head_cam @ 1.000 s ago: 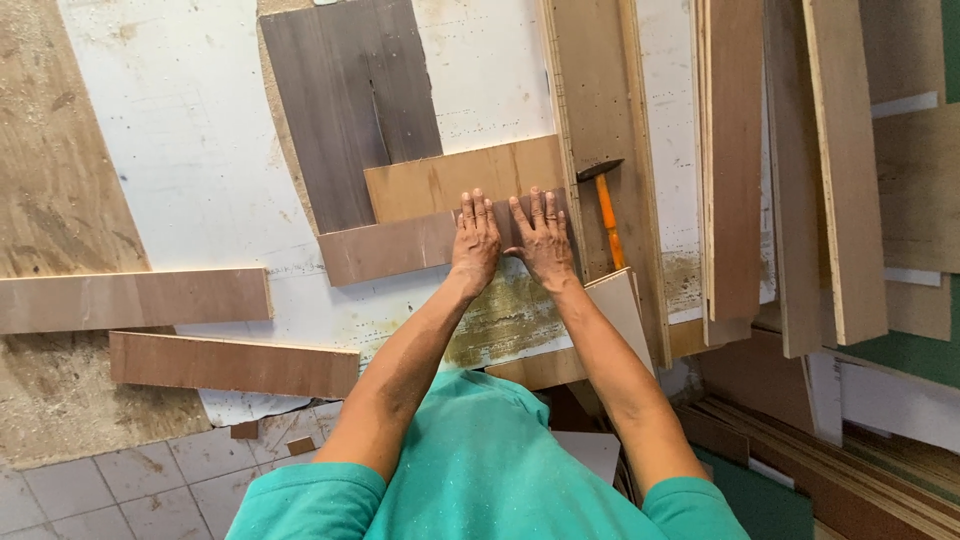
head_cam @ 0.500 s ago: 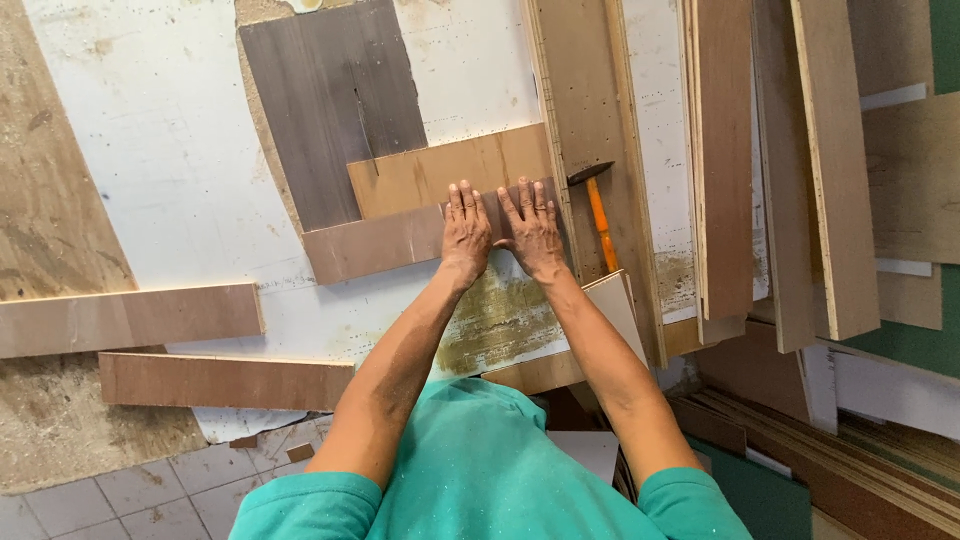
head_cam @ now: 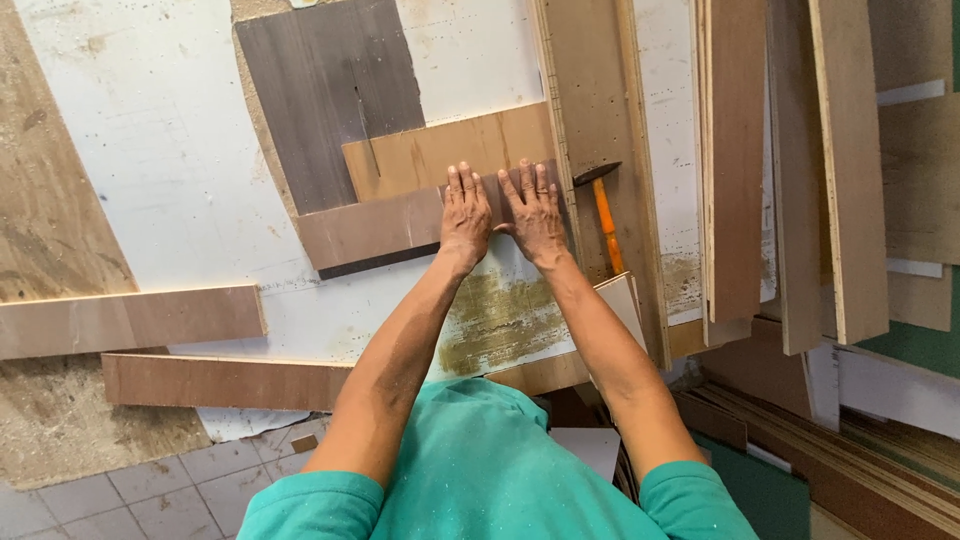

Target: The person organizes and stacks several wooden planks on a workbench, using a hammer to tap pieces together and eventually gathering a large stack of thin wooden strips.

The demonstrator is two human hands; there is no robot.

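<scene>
My left hand (head_cam: 466, 215) and my right hand (head_cam: 534, 211) lie flat, side by side, palms down on the right end of a reddish-brown wooden plank (head_cam: 370, 228). The fingers are stretched out and press on the plank, gripping nothing. That plank lies on a white board (head_cam: 160, 160), just below a lighter tan plank (head_cam: 440, 155) and a dark grey-brown panel (head_cam: 320, 90). A hammer with an orange handle (head_cam: 605, 225) lies just right of my right hand.
Two more brown planks (head_cam: 130, 320) (head_cam: 220, 380) lie at the lower left. Long boards (head_cam: 735, 160) and strips are stacked along the right side. A tall plywood board (head_cam: 595, 90) stands by the hammer. Grey floor tiles (head_cam: 90, 490) show at the bottom left.
Both hands stay pressed flat on the reddish plank. The view has shifted slightly, and the hands with the plank sit a little higher in the picture.
</scene>
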